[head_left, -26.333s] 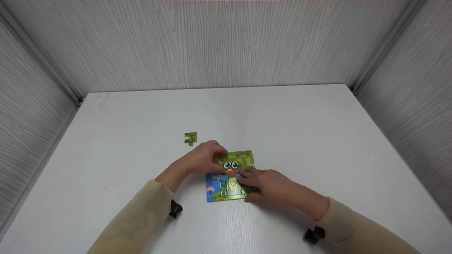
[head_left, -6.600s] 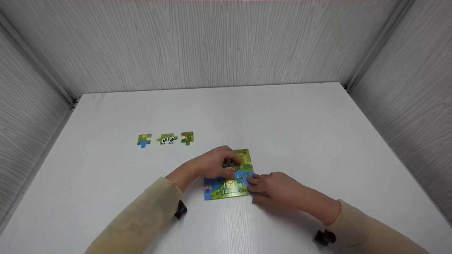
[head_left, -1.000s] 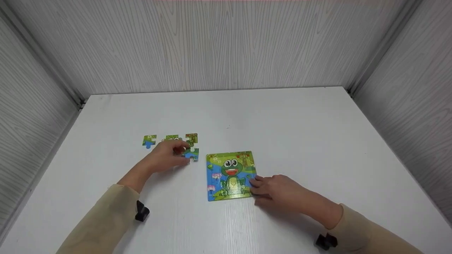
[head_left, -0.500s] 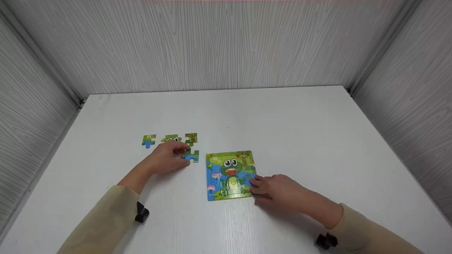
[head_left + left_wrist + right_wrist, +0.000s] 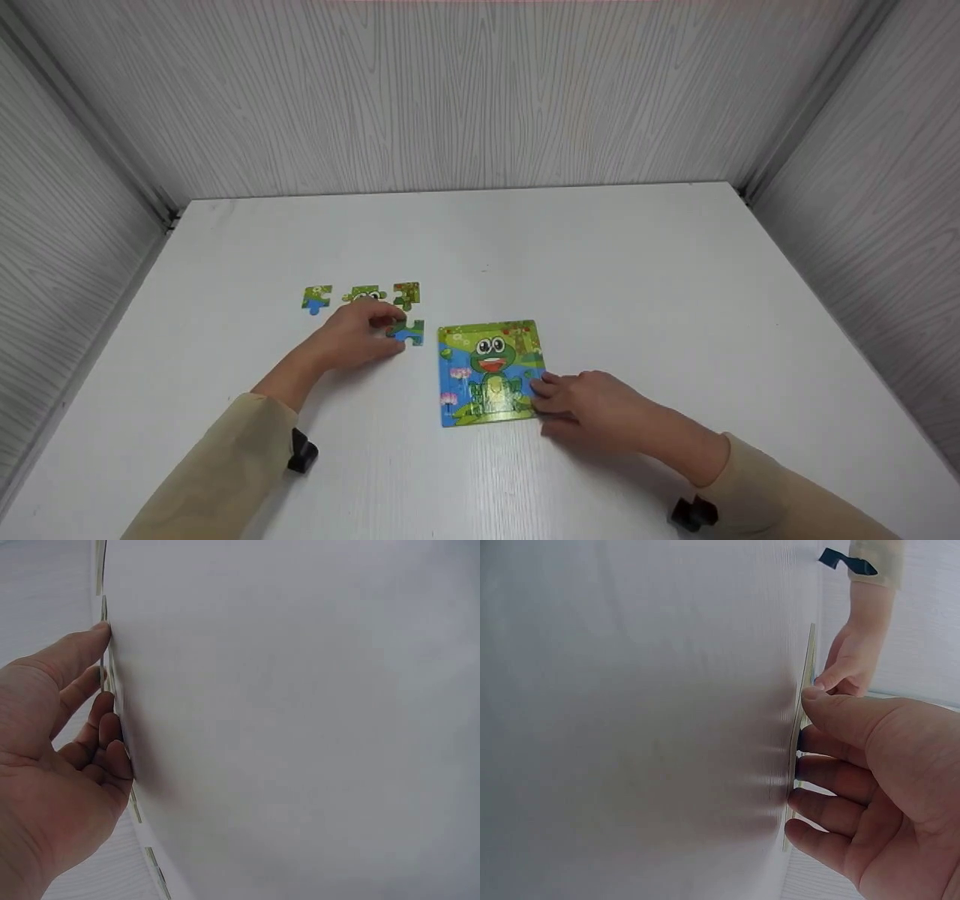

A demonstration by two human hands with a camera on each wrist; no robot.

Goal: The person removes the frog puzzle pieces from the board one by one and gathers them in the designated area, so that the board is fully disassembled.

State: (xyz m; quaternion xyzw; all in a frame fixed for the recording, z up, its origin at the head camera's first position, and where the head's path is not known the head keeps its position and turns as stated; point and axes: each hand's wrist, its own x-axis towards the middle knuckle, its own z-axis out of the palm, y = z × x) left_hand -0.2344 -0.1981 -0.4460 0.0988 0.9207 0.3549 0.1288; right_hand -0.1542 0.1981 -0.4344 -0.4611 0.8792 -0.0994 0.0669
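Note:
In the head view my left hand [image 5: 356,334] pinches a blue-and-green jigsaw puzzle piece [image 5: 410,332] between thumb and fingertips, low at the tabletop. The hand partly covers that piece. In the left wrist view the thumb and index finger sit at the edges of a thin piece [image 5: 103,679]. My right hand [image 5: 596,409] rests at the right edge of a square frog puzzle board [image 5: 491,405]. In the right wrist view its fingertips touch the board's thin edge [image 5: 808,664]. The board lies flat, with a smiling green frog on a blue and green background.
Behind my left hand lie three loose puzzle pieces in a row: a green-and-blue one [image 5: 316,298], one with frog eyes [image 5: 365,291] partly hidden by the hand, and a green-and-red one [image 5: 407,294]. Grey wood-grain panels [image 5: 480,97] enclose the white table [image 5: 637,255] behind and at both sides.
Since several seconds ago my left hand has moved left from the board to a piece set before the row. Within the last second that piece has barely shifted. My right hand stays at the board.

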